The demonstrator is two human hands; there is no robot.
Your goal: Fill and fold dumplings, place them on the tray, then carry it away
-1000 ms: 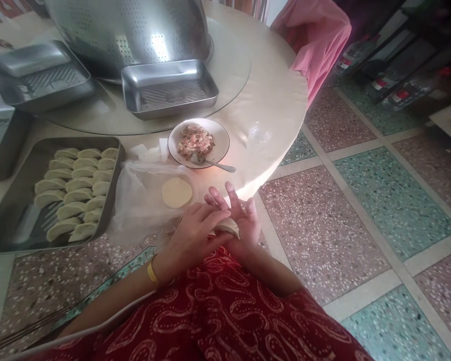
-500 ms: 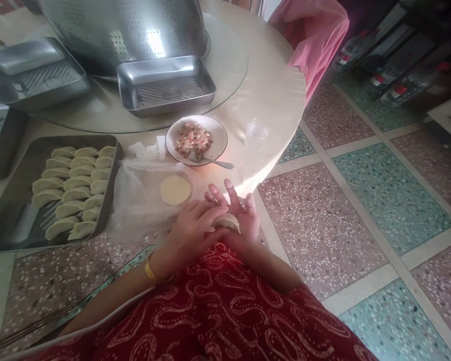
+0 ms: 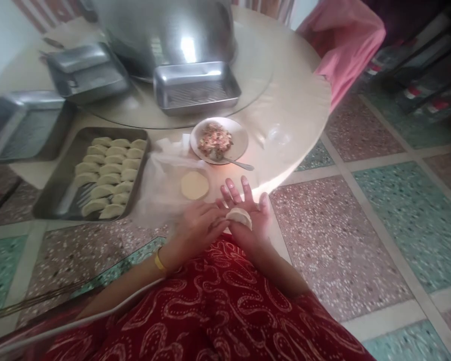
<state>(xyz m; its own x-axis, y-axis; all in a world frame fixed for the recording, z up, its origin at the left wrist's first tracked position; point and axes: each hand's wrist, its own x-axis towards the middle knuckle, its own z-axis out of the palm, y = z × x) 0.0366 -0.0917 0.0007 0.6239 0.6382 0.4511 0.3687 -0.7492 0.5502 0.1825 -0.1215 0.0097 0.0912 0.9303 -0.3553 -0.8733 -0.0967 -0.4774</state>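
Observation:
A pale half-moon dumpling (image 3: 239, 218) rests in the upturned palm of my right hand (image 3: 257, 223), whose fingers stretch out beyond it. My left hand (image 3: 199, 223) comes in from the left with its fingers together, pinching the dumpling's left end. Just above my left hand, a round dough wrapper (image 3: 194, 185) lies flat on a clear plastic bag (image 3: 156, 188). Beyond it stands a white bowl (image 3: 241, 143) of minced filling (image 3: 214, 140), with a metal spoon (image 3: 240, 164) leaning over its rim.
A metal tray (image 3: 52, 200) at left holds rows of finished dumplings. More metal trays (image 3: 197, 108) and a large metal colander (image 3: 165, 35) stand farther back. A clear cup-like item (image 3: 278, 135) sits near the table's right edge. Pink cloth (image 3: 346, 45) hangs at upper right.
My view has shifted left, so the table's things appear farther right. My left fingers have drawn back off the dumpling's top, so more of it shows, and my right palm has opened wider.

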